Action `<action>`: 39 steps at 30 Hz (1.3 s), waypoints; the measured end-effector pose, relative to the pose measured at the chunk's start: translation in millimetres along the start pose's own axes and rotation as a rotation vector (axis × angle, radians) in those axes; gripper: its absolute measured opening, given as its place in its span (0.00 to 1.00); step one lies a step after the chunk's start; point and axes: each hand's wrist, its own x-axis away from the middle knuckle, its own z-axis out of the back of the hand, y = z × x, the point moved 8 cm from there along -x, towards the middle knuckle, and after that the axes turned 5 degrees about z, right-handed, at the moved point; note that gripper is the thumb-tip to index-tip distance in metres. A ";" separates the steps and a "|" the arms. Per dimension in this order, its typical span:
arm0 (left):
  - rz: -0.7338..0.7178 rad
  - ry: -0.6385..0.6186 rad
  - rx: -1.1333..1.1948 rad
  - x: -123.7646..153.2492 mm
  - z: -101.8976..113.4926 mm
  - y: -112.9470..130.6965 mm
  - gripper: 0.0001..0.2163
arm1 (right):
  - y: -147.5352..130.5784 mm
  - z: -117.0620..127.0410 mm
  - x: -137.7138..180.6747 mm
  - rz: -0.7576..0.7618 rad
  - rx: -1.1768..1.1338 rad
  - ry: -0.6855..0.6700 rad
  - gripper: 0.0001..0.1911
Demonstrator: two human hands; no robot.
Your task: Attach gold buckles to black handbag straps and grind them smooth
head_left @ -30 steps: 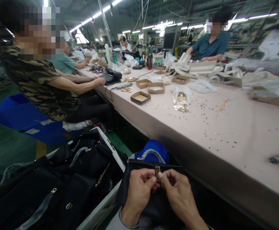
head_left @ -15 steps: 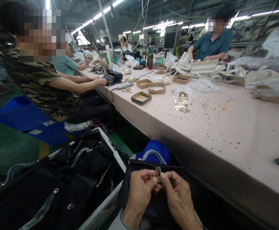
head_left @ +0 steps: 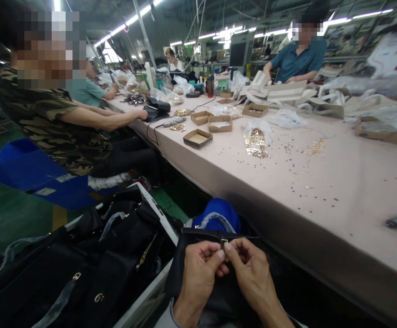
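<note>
At the bottom middle, my left hand (head_left: 198,273) and my right hand (head_left: 253,273) meet over a black bag (head_left: 191,246) lying on my lap. Both hands pinch a small gold metal clasp (head_left: 223,243) at the bag's top edge, thumbs and forefingers pressed together on it. Only the clasp's upper end shows between the fingertips. The bag's lower part is hidden under my hands and wrists.
A long pink worktable (head_left: 321,191) runs along the right, strewn with small metal parts (head_left: 257,146) and cardboard trays (head_left: 197,138). A bin of black bags (head_left: 92,264) stands at my left. A person in a camouflage shirt (head_left: 48,123) sits at the table; others work farther off.
The clasp has sunk lower between my fingertips, so less of it shows than before. My hands stay together on the bag's top edge.
</note>
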 end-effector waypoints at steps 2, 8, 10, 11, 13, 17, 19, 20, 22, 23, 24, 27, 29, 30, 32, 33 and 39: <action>0.023 -0.011 0.012 1.5 -1.7 -3.3 0.15 | 4.8 -1.2 -2.0 -0.032 -0.056 -0.026 0.27; 0.072 -0.065 0.008 5.6 -5.9 -5.5 0.15 | 19.0 -6.8 -3.0 -0.119 -0.192 -0.077 0.28; 0.114 -0.054 0.042 4.6 -4.9 -6.8 0.15 | 20.1 -6.9 -2.0 -0.119 -0.182 -0.084 0.26; 0.126 -0.035 0.053 3.7 -3.5 -6.9 0.15 | 19.4 -6.7 -1.4 -0.112 -0.167 -0.090 0.25; 0.126 -0.001 0.049 1.2 -1.1 -6.2 0.18 | 15.6 -5.5 0.0 -0.088 -0.126 -0.097 0.24; 0.140 -0.014 0.072 -2.7 -3.6 -12.1 0.22 | 5.5 -3.0 4.8 -0.059 -0.054 -0.121 0.22; 0.154 0.011 0.102 -2.5 -3.5 -17.3 0.22 | 1.1 -1.6 8.8 -0.051 0.018 -0.142 0.22; 0.149 0.031 0.107 -2.0 -3.1 -18.6 0.22 | -1.0 -0.9 11.1 -0.046 0.069 -0.155 0.22; 0.124 0.054 0.107 -0.8 -3.6 -18.8 0.21 | -4.3 -0.9 16.1 -0.036 0.162 -0.198 0.23; 0.111 0.053 0.103 -0.3 -4.7 -18.1 0.21 | -5.4 -1.3 18.4 -0.034 0.191 -0.222 0.23; 0.102 0.041 0.099 0.0 -6.2 -17.3 0.21 | -6.0 -1.7 20.3 -0.033 0.206 -0.246 0.23; 0.126 -0.037 0.112 0.4 -12.1 -16.7 0.20 | -5.1 -1.3 23.2 -0.036 0.200 -0.285 0.24; 0.181 -0.097 0.159 1.1 -15.6 -18.6 0.19 | -1.2 -1.1 23.7 -0.045 0.170 -0.307 0.24; 0.208 -0.120 0.187 1.6 -16.9 -19.7 0.19 | 1.4 -1.4 23.8 -0.048 0.143 -0.318 0.25; 0.241 -0.140 0.232 2.4 -17.7 -21.1 0.19 | 7.0 -2.0 24.1 -0.058 0.081 -0.336 0.25; 0.245 -0.143 0.243 2.7 -17.7 -21.5 0.18 | 9.7 -2.2 24.4 -0.064 0.056 -0.342 0.26; 0.197 -0.111 0.217 4.8 -15.4 -21.6 0.17 | 12.8 -1.9 25.7 -0.059 0.040 -0.339 0.28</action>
